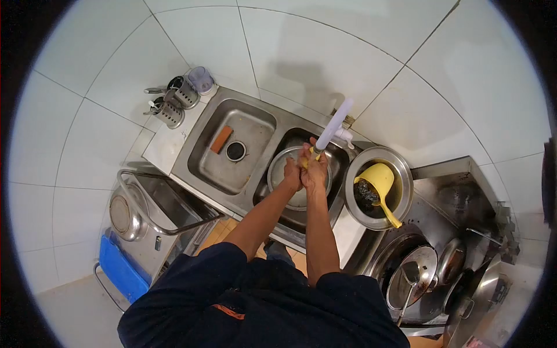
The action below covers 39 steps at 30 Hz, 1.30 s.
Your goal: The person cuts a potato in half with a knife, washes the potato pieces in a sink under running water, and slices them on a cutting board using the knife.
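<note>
Gathering around a small yellow item [314, 154] under a pale tap spout [335, 124], the left hand [292, 174] and right hand [316, 169] meet over the right-hand compartment of a steel sink, as seen on my feed from the head camera. The fingers are bent and bunched close together, hiding most of the item; which of the two hands grasps it, I cannot tell. Directly beneath them I see a round metal pan [278, 173] resting in the sink compartment [290, 218]. To the left, an orange-brown block [221, 140] lies beside the drain [236, 151] of the second compartment [252, 122]. Just right of the sink, I have a wide metal bowl [350, 188] holding a yellow jug [378, 178], its handle pointing back toward the person, and a dark mass [365, 197] I cannot identify. At the desk's [165, 148] far left corner stand two perforated utensil holders [170, 115] and a purplish clear cup [201, 80]. Farther out, a blue tray [120, 269] leans at lower left, and a metal turner [411, 271] lies across a round pan [426, 261] at lower right.
</note>
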Tool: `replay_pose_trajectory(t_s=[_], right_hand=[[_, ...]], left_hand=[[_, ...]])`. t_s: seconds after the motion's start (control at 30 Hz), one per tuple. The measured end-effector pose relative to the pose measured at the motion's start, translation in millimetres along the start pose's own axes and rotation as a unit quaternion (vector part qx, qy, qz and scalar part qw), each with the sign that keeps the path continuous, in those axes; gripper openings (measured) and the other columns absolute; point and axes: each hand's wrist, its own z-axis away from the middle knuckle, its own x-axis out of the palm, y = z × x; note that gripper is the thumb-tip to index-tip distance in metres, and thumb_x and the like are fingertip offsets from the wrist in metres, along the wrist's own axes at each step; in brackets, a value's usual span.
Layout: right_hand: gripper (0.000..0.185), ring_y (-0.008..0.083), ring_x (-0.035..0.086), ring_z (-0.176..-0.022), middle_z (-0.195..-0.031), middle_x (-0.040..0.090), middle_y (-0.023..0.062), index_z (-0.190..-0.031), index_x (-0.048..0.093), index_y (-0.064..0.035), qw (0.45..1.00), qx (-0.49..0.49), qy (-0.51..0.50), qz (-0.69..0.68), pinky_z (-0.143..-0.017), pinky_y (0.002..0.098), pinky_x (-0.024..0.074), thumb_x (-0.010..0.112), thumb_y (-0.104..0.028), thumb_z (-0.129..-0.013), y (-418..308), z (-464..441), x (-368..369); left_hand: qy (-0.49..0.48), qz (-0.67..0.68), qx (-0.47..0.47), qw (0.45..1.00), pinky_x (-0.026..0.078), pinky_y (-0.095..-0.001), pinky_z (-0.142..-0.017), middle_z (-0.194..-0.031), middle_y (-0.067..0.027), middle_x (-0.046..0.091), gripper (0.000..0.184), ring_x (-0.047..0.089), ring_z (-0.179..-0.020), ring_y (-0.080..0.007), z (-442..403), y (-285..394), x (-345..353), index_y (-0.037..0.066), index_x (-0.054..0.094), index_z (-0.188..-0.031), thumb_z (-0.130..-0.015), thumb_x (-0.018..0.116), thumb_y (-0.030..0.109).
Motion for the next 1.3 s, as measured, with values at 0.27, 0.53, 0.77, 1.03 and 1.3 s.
replay_pose_trajectory(t_s=[0.27,0.53,0.77,1.03,1.3], right_hand=[[0.017,0.0132,0.056,-0.055,-0.069,0.059,0.0049,-0.097,0.062,-0.0027,0.97,-0.016,0.063,0.233,-0.042,0.026,0.0406,0.064,-0.018,-0.089,14.0,-26.4,-31.3],[0.036,0.018,0.062,-0.065,-0.071,0.063,0.0073,-0.098,0.065,0.0029,0.844,-0.236,0.035,0.481,-0.054,0.0332,0.048,0.061,-0.033,-0.092,14.6,-14.4,-13.5],[0.04,0.0194,0.061,-0.065,-0.066,0.061,0.0081,-0.092,0.065,0.0034,0.849,-0.077,0.122,0.508,-0.063,0.0346,0.0491,0.059,-0.036,-0.092,3.8,-16.5,-29.1],[0.022,0.018,0.063,-0.085,-0.096,0.066,0.0089,-0.106,0.06,-0.0022,0.888,-0.23,-0.021,0.397,-0.079,0.0324,0.0494,0.065,-0.004,-0.085,0.4,12.8,-8.9],[0.03,0.0415,0.065,-0.078,-0.079,0.064,0.0259,-0.095,0.062,0.0058,0.743,-0.166,0.066,0.646,-0.072,0.049,0.0492,0.059,-0.023,-0.089,-16.8,-3.4,-4.5]], left_hand=[[0.016,-0.059,0.006,0.998,0.052,-0.0356,-0.062,-0.086,-0.0093,0.063,0.02,0.061,-0.07,-0.0212,6.2,-0.5,-10.9,0.001,0.062,-0.091,-0.091,0.061,0.021],[0.153,0.061,-0.012,0.986,0.05,-0.0369,-0.054,-0.081,-0.0099,0.062,0.016,0.058,-0.062,-0.0186,10.4,-4.1,3.9,-0.001,0.06,-0.091,-0.091,0.062,0.015],[0.149,-0.034,0.063,0.986,0.039,-0.0296,-0.04,-0.067,-0.0068,0.059,0.026,0.051,-0.049,-0.0152,28.1,2.4,17.0,0.0,0.059,-0.078,-0.084,0.074,0.02],[0.114,0.001,0.018,0.993,0.055,-0.036,-0.064,-0.09,-0.0105,0.064,0.035,0.062,-0.072,-0.0203,20.1,1.4,13.4,-0.002,0.06,-0.093,-0.09,0.067,0.032],[-0.08,0.07,0.056,0.993,0.057,-0.0381,-0.078,-0.102,-0.0086,0.061,0.02,0.064,-0.091,-0.0239,4.7,-13.3,-3.4,0.01,0.06,-0.102,-0.091,0.065,0.025]])
